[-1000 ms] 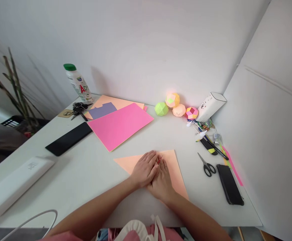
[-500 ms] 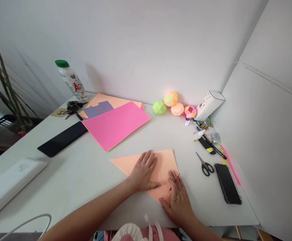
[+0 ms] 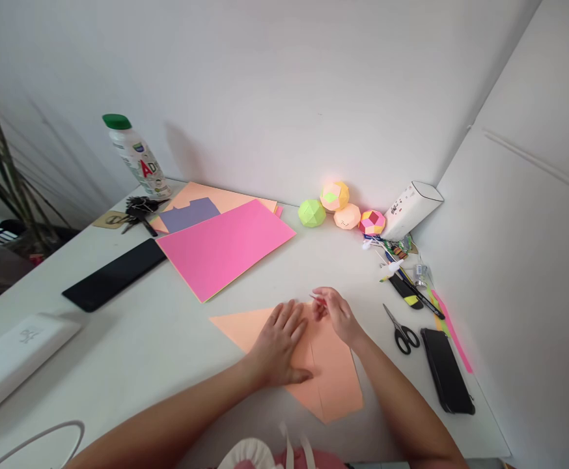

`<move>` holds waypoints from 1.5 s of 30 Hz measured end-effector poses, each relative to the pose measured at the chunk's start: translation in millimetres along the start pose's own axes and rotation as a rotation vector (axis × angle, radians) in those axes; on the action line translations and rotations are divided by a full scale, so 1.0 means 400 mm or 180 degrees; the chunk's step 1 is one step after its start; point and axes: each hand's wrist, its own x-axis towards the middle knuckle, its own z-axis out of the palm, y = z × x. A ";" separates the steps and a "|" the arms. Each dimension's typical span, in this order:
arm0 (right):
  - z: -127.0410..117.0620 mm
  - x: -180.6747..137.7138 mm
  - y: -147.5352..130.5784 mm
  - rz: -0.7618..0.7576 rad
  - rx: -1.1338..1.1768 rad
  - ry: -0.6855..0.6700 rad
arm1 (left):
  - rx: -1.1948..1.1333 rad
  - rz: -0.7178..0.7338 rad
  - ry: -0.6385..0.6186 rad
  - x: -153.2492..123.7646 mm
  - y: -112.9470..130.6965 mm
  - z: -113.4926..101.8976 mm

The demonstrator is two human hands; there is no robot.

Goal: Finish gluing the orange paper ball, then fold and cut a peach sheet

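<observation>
A folded peach paper sheet [image 3: 331, 371] lies on the white table [image 3: 157, 339] in front of me. My left hand [image 3: 277, 342] rests flat on it, fingers spread, pressing the paper down. My right hand [image 3: 333, 311] sits at the sheet's far edge with its fingers pinched round a thin red pen [image 3: 318, 298]. The two hands lie close together, the right one just beyond and to the right of the left.
A pink sheet [image 3: 223, 247] on a paper stack lies further back, beside a black slab [image 3: 113, 275], keys [image 3: 138, 210] and a bottle [image 3: 135, 156]. Paper balls [image 3: 336, 195] sit by the wall. Scissors [image 3: 402, 329], a phone [image 3: 446, 371] and pens [image 3: 409, 283] lie at right.
My right hand slid down the paper's right side toward me, then moved back up to its far edge. My left hand stayed pressed on the sheet.
</observation>
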 end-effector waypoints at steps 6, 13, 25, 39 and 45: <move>0.010 0.102 0.053 0.0310 0.0089 -0.0250 | -0.0083 -0.0100 -0.0350 0.006 0.002 -0.022; 0.000 0.107 0.051 0.0431 -0.0136 -0.0262 | -0.0335 -0.0233 -0.0777 0.009 -0.001 -0.030; 0.008 0.096 0.072 0.0092 -0.0483 -0.0210 | -0.0402 -0.0142 -0.0777 0.001 -0.006 -0.020; 0.015 0.102 0.058 -0.0124 -0.0809 -0.0149 | 0.0027 0.0097 0.0022 0.024 -0.028 -0.031; 0.021 0.103 0.066 -0.0356 -0.0852 -0.0056 | -0.0012 0.0034 0.0073 0.017 -0.026 -0.026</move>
